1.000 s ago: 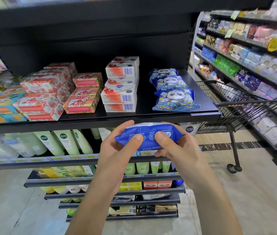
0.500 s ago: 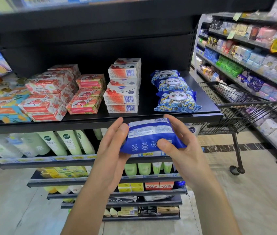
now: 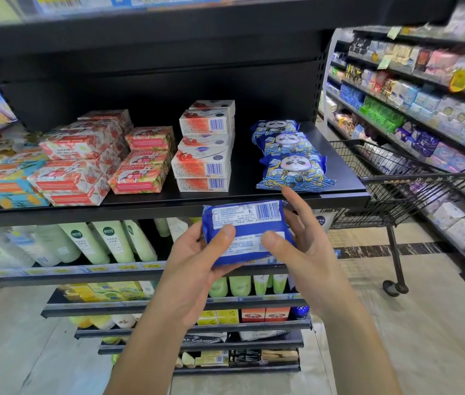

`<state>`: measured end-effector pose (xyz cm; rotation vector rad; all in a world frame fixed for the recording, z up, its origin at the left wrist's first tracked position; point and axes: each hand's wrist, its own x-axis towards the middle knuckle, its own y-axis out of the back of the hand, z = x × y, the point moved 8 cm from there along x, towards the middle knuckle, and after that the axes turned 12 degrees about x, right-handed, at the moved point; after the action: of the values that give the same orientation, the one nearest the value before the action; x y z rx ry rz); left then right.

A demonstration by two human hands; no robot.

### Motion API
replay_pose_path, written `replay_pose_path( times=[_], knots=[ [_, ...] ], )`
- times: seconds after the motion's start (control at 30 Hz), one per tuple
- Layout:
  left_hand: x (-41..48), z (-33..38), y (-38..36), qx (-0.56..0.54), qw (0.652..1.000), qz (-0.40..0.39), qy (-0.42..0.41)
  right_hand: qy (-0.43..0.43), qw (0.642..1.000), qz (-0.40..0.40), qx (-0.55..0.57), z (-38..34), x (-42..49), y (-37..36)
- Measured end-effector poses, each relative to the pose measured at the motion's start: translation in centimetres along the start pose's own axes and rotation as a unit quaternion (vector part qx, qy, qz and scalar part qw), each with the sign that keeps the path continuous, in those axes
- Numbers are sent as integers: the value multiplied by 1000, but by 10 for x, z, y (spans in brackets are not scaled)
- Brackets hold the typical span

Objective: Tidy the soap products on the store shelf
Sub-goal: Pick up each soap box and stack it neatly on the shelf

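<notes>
Pinching blue packet [image 3: 247,232] crosswise between left hand [image 3: 194,269] and right hand [image 3: 302,252], thumbs on top; panda packets [image 3: 294,172] just above and beyond right hand, farther from left.

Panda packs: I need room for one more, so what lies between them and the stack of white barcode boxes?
Nothing: the head view shows only bare black shelf between the panda packs and the white barcode boxes.

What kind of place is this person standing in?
Most likely a shop's toiletries aisle: black shelves stocked with boxed soaps, price tags along the shelf edges, and a shopping cart parked alongside.
</notes>
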<state>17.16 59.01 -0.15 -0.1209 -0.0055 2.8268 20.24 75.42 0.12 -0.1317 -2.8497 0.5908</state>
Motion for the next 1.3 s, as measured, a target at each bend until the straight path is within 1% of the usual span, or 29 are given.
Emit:
replay_pose_path(
  times=[0.1,0.27,0.47,0.63,0.73,0.93,1.03,1.13,1.2,1.3],
  knots=[
    [0,-1,-1,16,1000,7,-6,-32,999,37,-16,3,1,3],
    [1,-1,0,42,999,13,-19,-58,997,47,-27,4,-1,5],
    [1,0,-3,57,998,11,-27,-64,996,56,-23,4,-2,9],
    [-2,4,-7,72,997,0,-36,-40,997,59,-8,1,-2,13],
    [-2,6,-7,85,996,-6,-36,-17,999,48,-12,-3,-2,14],
    [3,-2,1,119,993,-3,21,28,998,43,-32,-9,0,21],
    [3,-4,2,102,994,-8,33,43,998,43,-24,-11,2,24],
    [5,-4,-1,42,998,8,37,50,998,18,-14,-12,3,19],
    [6,-2,-3,8,999,13,31,39,999,3,-1,-9,4,16],
    [8,1,-4,13,1000,17,7,16,999,-21,-24,-5,4,14]
  ],
)
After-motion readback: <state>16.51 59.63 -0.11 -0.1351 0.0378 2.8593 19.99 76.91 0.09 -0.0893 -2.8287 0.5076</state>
